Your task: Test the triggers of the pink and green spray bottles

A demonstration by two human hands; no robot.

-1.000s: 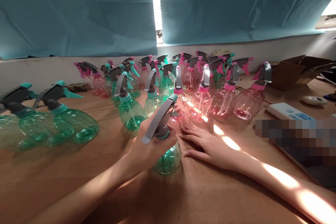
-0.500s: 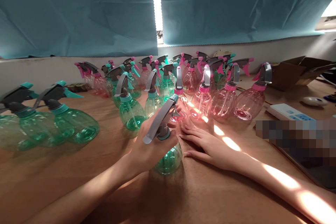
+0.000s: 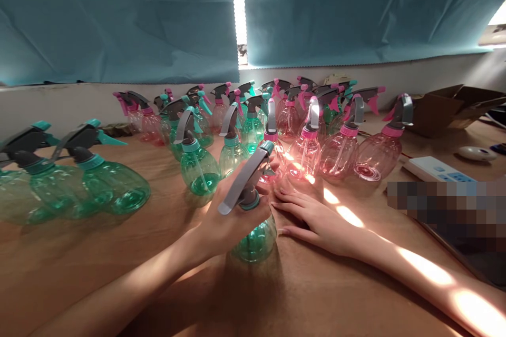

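My left hand (image 3: 225, 216) is wrapped round the neck of a green spray bottle (image 3: 255, 237) with a grey trigger head (image 3: 247, 179), which stands on the brown table (image 3: 308, 295). Just to its right, my right hand (image 3: 316, 216) lies flat on the table with its fingers stretched out, holding nothing. Its fingertips point toward the nearest pink spray bottles (image 3: 304, 152). A row of green spray bottles (image 3: 200, 166) stands just beyond my left hand.
Many more pink and green spray bottles crowd the table's back. Two large green bottles (image 3: 106, 181) lie at the left. A white power strip (image 3: 438, 168), a white mouse-like object (image 3: 476, 152) and a cardboard box (image 3: 450, 105) are at the right. Blue curtains hang behind.
The view has shifted slightly; the held bottle and both hands stay almost where they were.
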